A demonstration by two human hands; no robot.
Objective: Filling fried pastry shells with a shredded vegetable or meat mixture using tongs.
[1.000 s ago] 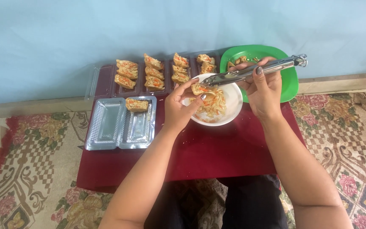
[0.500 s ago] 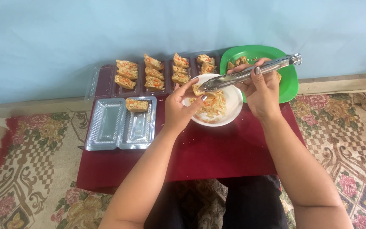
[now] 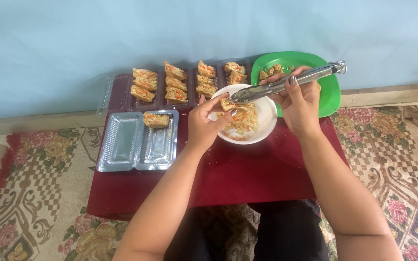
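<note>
The left hand [image 3: 204,126] pinches a stuffed pastry piece [image 3: 228,104] over the near-left rim of the white bowl [image 3: 266,126], fingers closed on it. The right hand [image 3: 300,101] grips metal tongs [image 3: 286,83], whose long axis runs from that hand leftward and slightly toward the person, tips meeting the piece just beyond the left fingertips. The shredded filling [image 3: 244,122] lies directly below the tong tips.

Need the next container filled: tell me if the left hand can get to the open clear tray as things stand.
Probably yes. The left hand holds a stuffed piece over the white bowl; only bare red table lies between it and the clear tray.
</note>
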